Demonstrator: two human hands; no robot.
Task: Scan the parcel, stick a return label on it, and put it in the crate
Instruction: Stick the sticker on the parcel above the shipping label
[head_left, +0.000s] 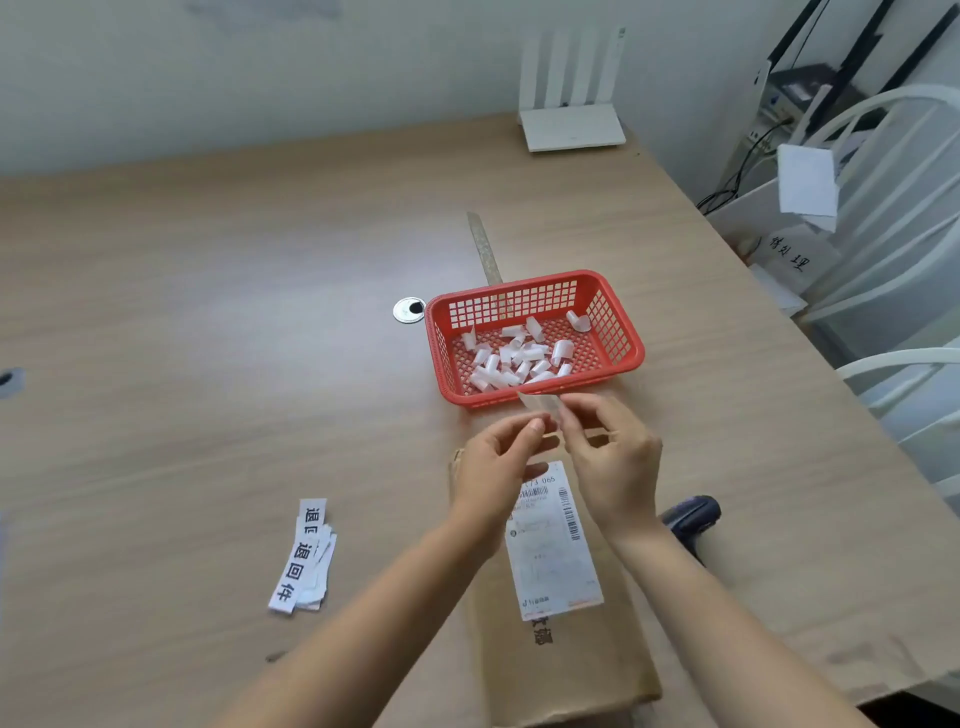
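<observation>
Nearest the camera lies one brown parcel (561, 660) flat on the desk (208, 338), with one white shipping slip (550, 551) stuck to its top; every place below is given from this parcel.

Just beyond its far end sits one red basket (535, 338), holding a heap of curled white paper scraps (514, 358), too many and too tangled to count exactly. To its left lies one small stack of printed return labels (304, 556), several deep, the number unclear. Just to its right rests one dark scanner (693, 517), partly hidden by the forearm. Two hands work above its far end: the left hand (493, 462) and the right hand (610, 457) each pinch an end of one thin pale strip (540, 402), probably a label or its backing being peeled.

Risks, as I judge them: the sticky strip could curl and cling to a finger or to itself, since it is held in mid-air. Set down carelessly, it might cover the barcode on the slip. The loose labels could also scatter if brushed by an arm.
</observation>
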